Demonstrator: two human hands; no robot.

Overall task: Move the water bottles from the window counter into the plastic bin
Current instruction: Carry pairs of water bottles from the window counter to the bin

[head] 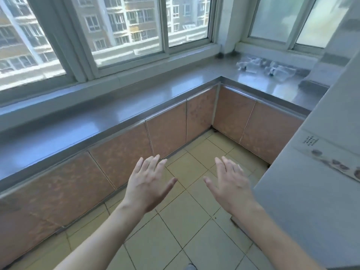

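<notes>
1. Both hands are hanging over the tiled floor (194,227), palms down, fingers spread. Left hand (148,184) is holding nothing; right hand (231,190) is holding nothing either.
2. Water bottles (266,68) are lying as a clear, blurry cluster on the window counter (136,106), on its far-right leg under the frosted window (282,22). Count and cap direction: cannot tell, too smeared.
3. Bottles look tipped on their sides rather than standing, long axes running roughly along that leg of the counter. Judgement only, blur is heavy.
4. Key relation: the cluster is sitting ahead and to the right of both hands, well apart from them, past the inside corner of the counter. The right hand is the nearer one.
5. Plastic bin: not showing anywhere in view. A grey appliance (321,172) is filling the right edge, close to the right forearm.
6. Task is looking unstarted; nothing is being carried.
7. Likely next: stepping toward the corner, leading with the right hand, gripping across the bottle body.
</notes>
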